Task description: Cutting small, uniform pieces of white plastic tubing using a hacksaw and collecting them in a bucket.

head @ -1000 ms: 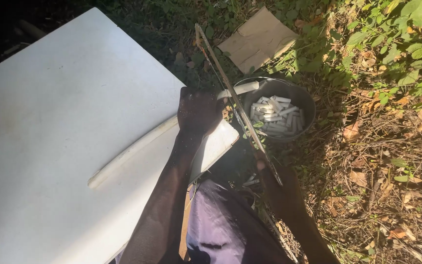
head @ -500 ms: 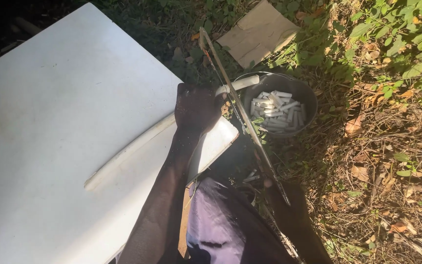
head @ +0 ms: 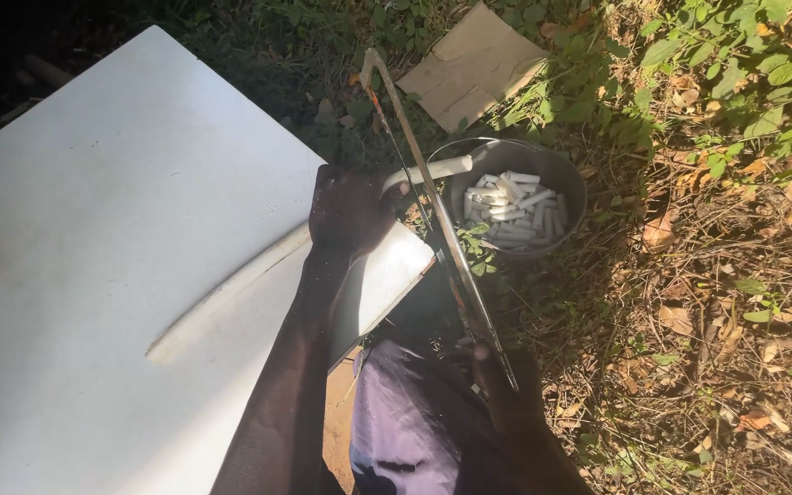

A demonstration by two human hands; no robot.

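My left hand [head: 348,211] grips a long pale curved rod [head: 231,284] and presses it down on a white board [head: 112,238], with the rod's end [head: 442,168] sticking out past the board's corner. My right hand [head: 506,394], low in shadow, holds the handle of a hacksaw [head: 437,220]. The saw's blade crosses the rod just beyond my left hand. A dark round bowl [head: 570,183] with several short white cut pieces [head: 511,206] sits on the ground right under the rod's end.
A flat piece of brown cardboard [head: 474,64] lies on the grass behind the bowl. Dry leaves and green plants [head: 735,82] cover the ground to the right. My purple-clothed leg [head: 405,422] is below the board's corner.
The saw has slid back toward me along the rod, and my right hand has dropped lower in view. My left hand and the rod stay in place.
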